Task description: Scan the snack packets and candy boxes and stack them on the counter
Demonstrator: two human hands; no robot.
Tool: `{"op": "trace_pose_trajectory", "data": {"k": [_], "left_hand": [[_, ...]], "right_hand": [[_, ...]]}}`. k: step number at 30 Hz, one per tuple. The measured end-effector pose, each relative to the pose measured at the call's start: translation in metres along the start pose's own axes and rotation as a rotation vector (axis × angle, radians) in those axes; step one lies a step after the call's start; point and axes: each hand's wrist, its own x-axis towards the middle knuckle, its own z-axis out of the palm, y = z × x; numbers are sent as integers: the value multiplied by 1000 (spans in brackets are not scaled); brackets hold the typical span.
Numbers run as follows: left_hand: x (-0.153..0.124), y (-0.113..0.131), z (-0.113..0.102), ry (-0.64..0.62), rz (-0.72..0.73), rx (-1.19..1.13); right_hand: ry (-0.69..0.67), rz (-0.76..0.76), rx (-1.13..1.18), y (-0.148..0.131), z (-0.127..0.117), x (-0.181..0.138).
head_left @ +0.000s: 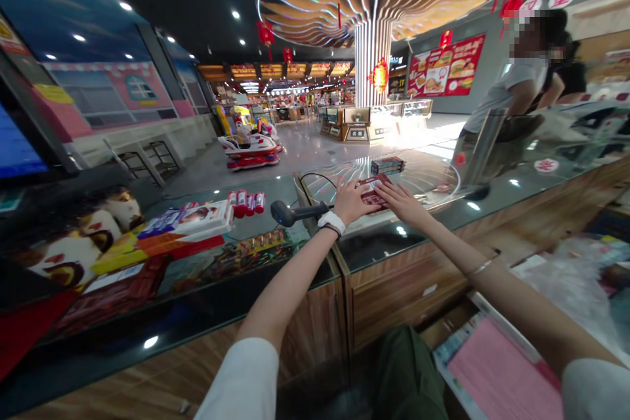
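Both my hands are on small dark red boxes (373, 188) with pale print, lying together on the glass counter (378, 243). My left hand (350, 202), with a white watch and a dark band on its wrist, grips the left side of the boxes. From the right, my right hand (402, 202) has its fingers closed over the other side. Part of the boxes is hidden under the fingers. A black handheld scanner (298, 212) lies just left of my left wrist. Beyond the hands sits a stack of dark blue boxes (388, 165).
Red cylindrical packs (246, 203) and flat boxed goods (204, 220) lie on the left counter. Below right, an open drawer (485, 305) holds a pink sheet (506, 367). A person in a white top (512, 95) stands across the counter at right. Kiddie rides (249, 138) stand beyond.
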Motion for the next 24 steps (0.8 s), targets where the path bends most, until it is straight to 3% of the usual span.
{"op": "trace_pose_trajectory", "data": {"k": [13,24], "left_hand": [[32,-8,42,-40,-21,-56],[37,-7,56,-96,-64,-130]], "right_hand": [[-4,170,30,27,24,-1],[-42,186,114,37,34,0]]}}
